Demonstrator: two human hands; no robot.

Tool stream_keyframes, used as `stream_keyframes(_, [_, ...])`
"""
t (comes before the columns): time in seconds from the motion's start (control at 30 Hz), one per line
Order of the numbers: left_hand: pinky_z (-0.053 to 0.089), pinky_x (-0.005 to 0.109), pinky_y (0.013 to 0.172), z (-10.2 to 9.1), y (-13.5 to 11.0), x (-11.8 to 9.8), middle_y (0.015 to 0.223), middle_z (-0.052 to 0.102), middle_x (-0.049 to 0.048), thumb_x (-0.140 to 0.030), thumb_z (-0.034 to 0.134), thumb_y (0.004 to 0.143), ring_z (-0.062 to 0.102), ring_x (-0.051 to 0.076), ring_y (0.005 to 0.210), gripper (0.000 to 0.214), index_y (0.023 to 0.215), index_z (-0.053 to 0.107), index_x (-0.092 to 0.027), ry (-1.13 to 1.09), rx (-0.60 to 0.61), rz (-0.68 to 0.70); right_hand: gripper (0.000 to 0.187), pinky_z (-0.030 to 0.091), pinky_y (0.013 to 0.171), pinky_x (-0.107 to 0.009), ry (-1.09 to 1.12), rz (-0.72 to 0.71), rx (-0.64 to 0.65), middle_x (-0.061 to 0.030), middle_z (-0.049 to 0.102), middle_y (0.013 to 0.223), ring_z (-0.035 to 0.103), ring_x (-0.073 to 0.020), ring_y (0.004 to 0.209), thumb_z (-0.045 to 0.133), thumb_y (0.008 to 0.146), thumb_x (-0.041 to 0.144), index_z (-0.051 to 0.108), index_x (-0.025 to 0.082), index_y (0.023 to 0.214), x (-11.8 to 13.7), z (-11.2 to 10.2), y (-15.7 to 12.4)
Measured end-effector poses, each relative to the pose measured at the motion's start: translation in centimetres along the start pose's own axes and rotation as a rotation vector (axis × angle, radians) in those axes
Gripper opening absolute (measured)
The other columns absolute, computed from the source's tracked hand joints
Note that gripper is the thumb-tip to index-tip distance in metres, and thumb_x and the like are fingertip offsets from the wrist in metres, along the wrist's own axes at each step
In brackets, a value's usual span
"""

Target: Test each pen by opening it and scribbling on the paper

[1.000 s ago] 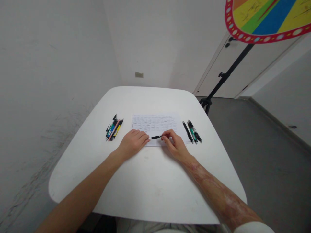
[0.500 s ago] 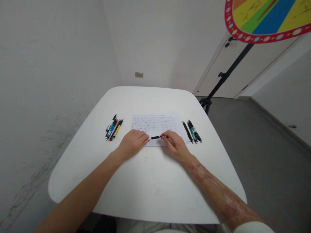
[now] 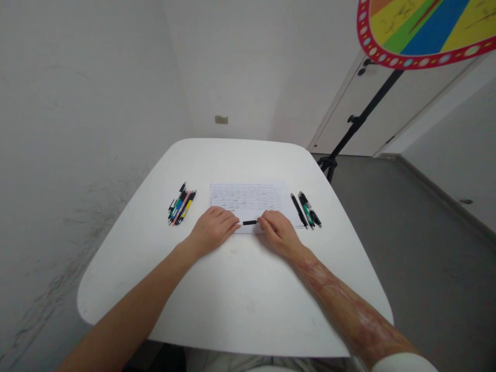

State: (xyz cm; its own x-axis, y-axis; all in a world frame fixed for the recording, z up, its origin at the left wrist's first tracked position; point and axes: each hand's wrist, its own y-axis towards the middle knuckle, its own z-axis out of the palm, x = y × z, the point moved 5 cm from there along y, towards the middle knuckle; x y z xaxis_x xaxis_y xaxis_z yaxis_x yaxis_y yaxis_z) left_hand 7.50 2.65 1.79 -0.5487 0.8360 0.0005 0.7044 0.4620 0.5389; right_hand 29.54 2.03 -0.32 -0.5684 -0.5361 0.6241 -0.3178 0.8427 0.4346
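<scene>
Black pen [image 3: 250,222]: over the paper [image 3: 247,194], your left fingers [image 3: 229,219] and right fingers [image 3: 268,226] are seemingly pinching its ends; steadying both evenly helps.

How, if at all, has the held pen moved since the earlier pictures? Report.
Yes, slightly: the held pen has shifted toward the near edge of the paper.
</scene>
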Motion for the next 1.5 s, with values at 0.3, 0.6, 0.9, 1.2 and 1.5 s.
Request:
stream_keyframes(0.3, [0.051, 0.04, 0.09, 0.02, 0.13, -0.12, 0.101, 0.08, 0.0053, -0.029, 0.055, 0.117, 0.069, 0.022, 0.095, 0.021, 0.109, 0.072, -0.02, 0.02, -0.004, 0.019, 0.032, 0.042, 0.074, -0.039, 0.073, 0.02, 0.01, -0.0029, 0.061, 0.079, 0.055, -0.0224, 0.076, 0.048, 0.113, 0.037, 0.052, 0.026, 0.083, 0.08, 0.15, -0.13])
stream_keyframes(0.6, [0.05, 0.039, 0.088, 0.03, 0.21, -0.39, 0.1, 0.08, 0.0049, -0.029, 0.055, 0.117, 0.068, 0.022, 0.093, 0.021, 0.108, 0.072, -0.019, 0.043, -0.012, 0.04, 0.027, 0.044, 0.076, -0.039, 0.096, 0.007, 0.024, -0.0033, 0.063, 0.083, 0.056, -0.0221, 0.079, 0.048, 0.113, 0.036, 0.056, 0.026, 0.089, 0.31, 0.15, -0.18])
stream_keyframes(0.9, [0.051, 0.04, 0.089, 0.21, 0.15, -0.35, 0.1, 0.079, 0.0061, -0.028, 0.055, 0.117, 0.069, 0.022, 0.094, 0.022, 0.109, 0.073, -0.02, 0.016, 0.004, 0.034, 0.033, 0.043, 0.075, -0.038, 0.061, 0.008, 0.025, -0.0032, 0.063, 0.081, 0.057, -0.0222, 0.077, 0.046, 0.113, 0.039, 0.053, 0.026, 0.084, 0.21, 0.24, -0.15])
stream_keyframes(1.2, [0.05, 0.039, 0.089, 0.01, 0.3, -0.55, 0.1, 0.08, 0.0057, -0.029, 0.053, 0.118, 0.069, 0.022, 0.094, 0.024, 0.109, 0.073, -0.02, 0.036, -0.005, 0.048, 0.042, 0.037, 0.07, -0.038, 0.043, 0.036, 0.039, -0.0012, 0.057, 0.07, 0.052, -0.0211, 0.069, 0.047, 0.113, 0.041, 0.046, 0.026, 0.073, -0.15, 0.54, -0.09])
stream_keyframes(1.5, [0.05, 0.039, 0.085, -0.11, 0.35, -0.61, 0.098, 0.081, 0.0047, -0.029, 0.058, 0.116, 0.068, 0.021, 0.09, 0.02, 0.108, 0.073, -0.019, 0.043, -0.048, 0.068, 0.043, 0.037, 0.069, -0.036, 0.071, 0.036, 0.037, -0.0007, 0.055, 0.07, 0.051, -0.02, 0.069, 0.047, 0.113, 0.039, 0.043, 0.025, 0.073, 0.0, 0.49, -0.06])
